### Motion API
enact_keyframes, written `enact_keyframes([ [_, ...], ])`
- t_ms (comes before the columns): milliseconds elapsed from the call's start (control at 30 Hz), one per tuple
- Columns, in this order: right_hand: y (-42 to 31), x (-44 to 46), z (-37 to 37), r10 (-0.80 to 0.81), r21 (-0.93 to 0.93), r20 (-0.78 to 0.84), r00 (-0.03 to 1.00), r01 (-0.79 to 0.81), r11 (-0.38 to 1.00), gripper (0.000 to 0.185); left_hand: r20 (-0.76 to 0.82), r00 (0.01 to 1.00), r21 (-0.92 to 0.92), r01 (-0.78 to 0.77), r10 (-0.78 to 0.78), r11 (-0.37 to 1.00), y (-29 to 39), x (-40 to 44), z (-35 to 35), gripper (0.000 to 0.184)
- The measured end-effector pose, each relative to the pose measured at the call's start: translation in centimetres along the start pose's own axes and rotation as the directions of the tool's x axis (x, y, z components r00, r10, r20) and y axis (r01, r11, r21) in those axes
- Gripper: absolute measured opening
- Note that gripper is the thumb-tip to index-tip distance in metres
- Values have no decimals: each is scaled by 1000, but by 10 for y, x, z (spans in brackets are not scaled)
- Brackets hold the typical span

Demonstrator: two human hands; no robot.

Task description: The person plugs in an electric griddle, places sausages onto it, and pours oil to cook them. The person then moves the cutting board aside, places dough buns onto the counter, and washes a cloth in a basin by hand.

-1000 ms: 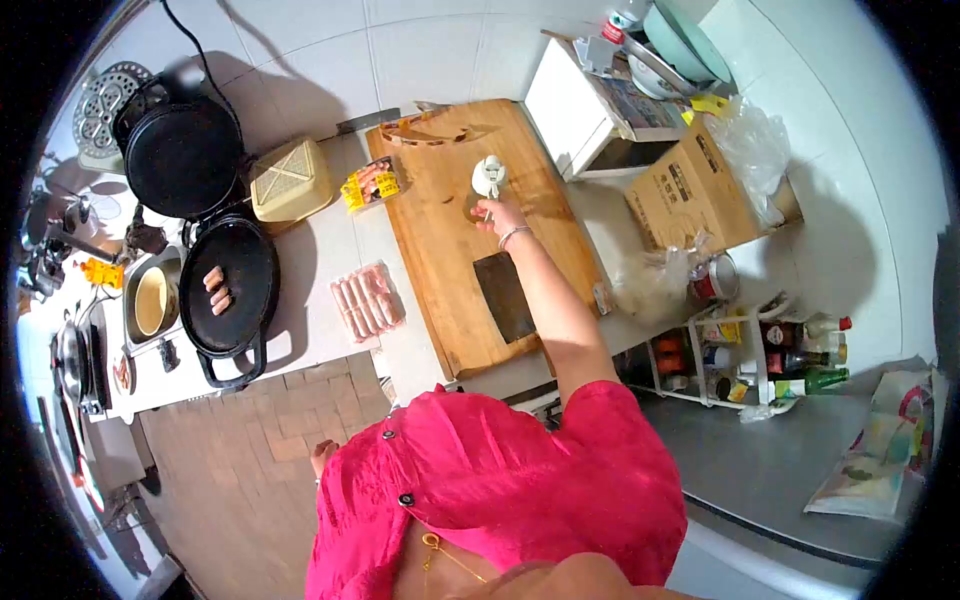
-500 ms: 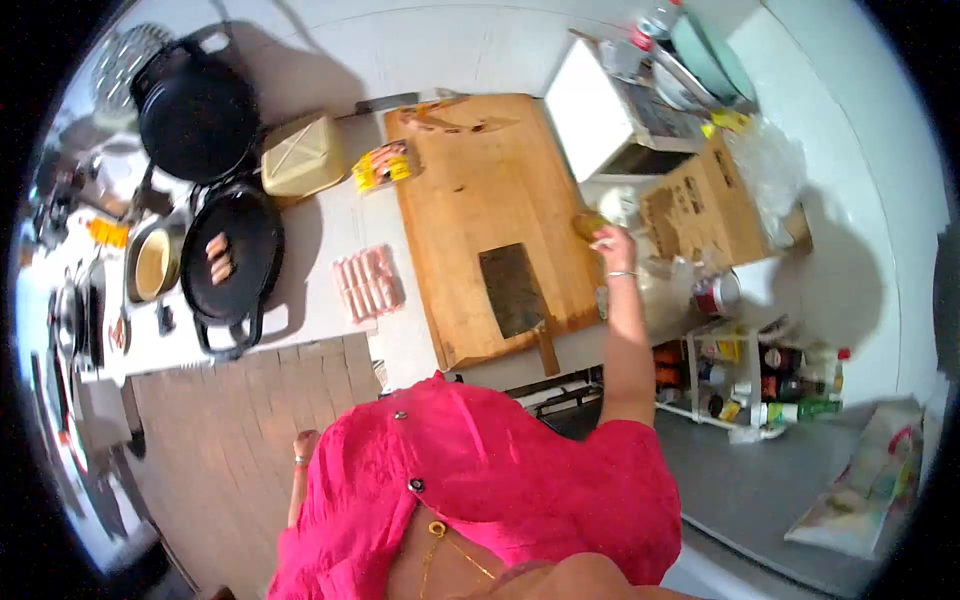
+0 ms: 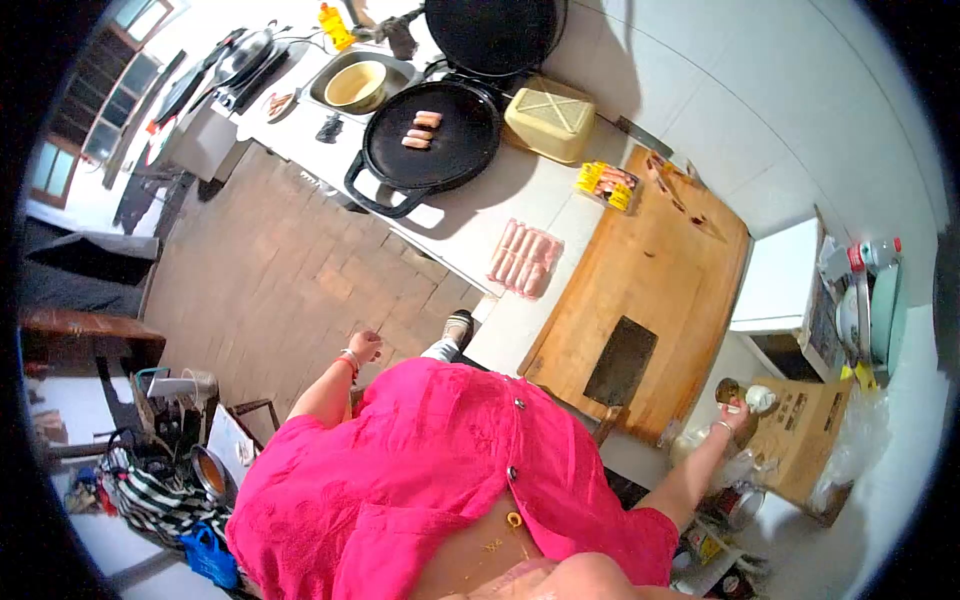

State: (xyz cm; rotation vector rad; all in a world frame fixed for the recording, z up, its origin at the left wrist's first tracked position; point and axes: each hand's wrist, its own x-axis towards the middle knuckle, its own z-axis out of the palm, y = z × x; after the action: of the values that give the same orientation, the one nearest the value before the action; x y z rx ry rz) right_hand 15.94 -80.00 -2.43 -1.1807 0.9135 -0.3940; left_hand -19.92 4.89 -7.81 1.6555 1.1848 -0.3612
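Note:
My right hand [image 3: 735, 412] reaches out at the right, past the cutting board's edge. Its fingers are pinched around something small and whitish that I cannot make out, close to a brownish round jar [image 3: 729, 391] and a white crumpled thing [image 3: 760, 398]. Beside my body, over the floor, hangs my left hand [image 3: 366, 346], empty with its fingers loosely apart. A cleaver [image 3: 620, 360] lies on the wooden cutting board [image 3: 660, 270], handle toward me. To the board's left is a clear pack of sausages [image 3: 525, 258]. Sausage pieces [image 3: 422, 130] rest in the black pan [image 3: 450, 160].
A yellow packet [image 3: 606, 186] touches the board's far left corner, near a beige plastic box [image 3: 550, 118]. Behind the jar stand a cardboard box [image 3: 800, 430] and a white cabinet [image 3: 780, 285]. A cream bowl [image 3: 357, 88] sits in the sink [image 3: 398, 72]. Tiled floor [image 3: 260, 250] stretches left.
The view has swung left, so the counter appears farther right and more floor shows. My left hand has come more fully into sight. My right hand stays by the jar.

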Motion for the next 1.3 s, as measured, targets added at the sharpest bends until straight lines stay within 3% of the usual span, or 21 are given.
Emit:
enact_keyframes([
  [133,-13,-7,8,-9,-141,33,999,13,990,17,42,993,21,109,-109,994,-6,-10,7,24],
  [233,-31,-31,16,-87,-448,-45,995,58,892,27,18,992,57,123,-125,991,-12,-16,2,22],
  [300,-55,-97,48,-364,-860,-48,930,147,489,34,-75,997,-79,20,-25,997,-19,-7,-13,20],
  [400,-17,-27,-9,-471,-906,20,882,215,364,44,-280,946,-104,-199,163,974,5,10,-29,20],
  [433,-10,-56,-2,-513,-860,81,855,319,397,41,-357,884,-33,-335,302,942,3,36,-36,21],
  [500,15,-109,12,-645,-713,166,746,542,445,34,-414,788,63,-475,456,878,72,24,-47,18],
  [567,32,-188,47,-554,-712,276,785,554,430,31,-442,675,126,-606,591,786,144,19,-51,15],
  [633,63,-233,70,-353,-695,463,813,580,425,29,-410,574,180,-711,708,680,211,19,-54,14],
  [667,91,-238,75,-284,-631,603,746,663,402,27,-375,525,202,-758,764,620,238,23,-55,13],
  [733,109,-319,138,-296,-453,687,664,709,541,21,-275,477,192,-824,835,533,287,28,-54,15],
  [800,118,-368,185,-241,-404,826,509,834,375,27,-157,427,175,-876,891,450,311,37,-48,16],
  [833,135,-389,209,-154,-442,796,585,737,511,31,-114,392,166,-898,913,407,319,42,-43,16],
  [867,149,-403,228,-55,-465,770,636,618,633,35,-24,452,142,-881,892,451,322,43,-37,16],
  [900,153,-412,247,-59,-509,785,617,696,507,37,55,507,132,-858,860,497,323,43,-33,16],
  [1000,174,-440,314,-65,-511,849,525,846,154,45,207,262,85,-965,943,249,330,50,-33,22],
  [1033,162,-463,340,-29,-592,795,605,786,177,45,242,180,115,-981,953,156,341,49,-39,24],
  [1100,160,-478,369,-69,-452,889,452,892,11,44,243,167,167,-978,955,128,352,62,-52,21],
  [1300,180,-504,417,-19,-398,916,400,915,65,34,50,254,455,-866,966,204,386,124,-107,17],
])
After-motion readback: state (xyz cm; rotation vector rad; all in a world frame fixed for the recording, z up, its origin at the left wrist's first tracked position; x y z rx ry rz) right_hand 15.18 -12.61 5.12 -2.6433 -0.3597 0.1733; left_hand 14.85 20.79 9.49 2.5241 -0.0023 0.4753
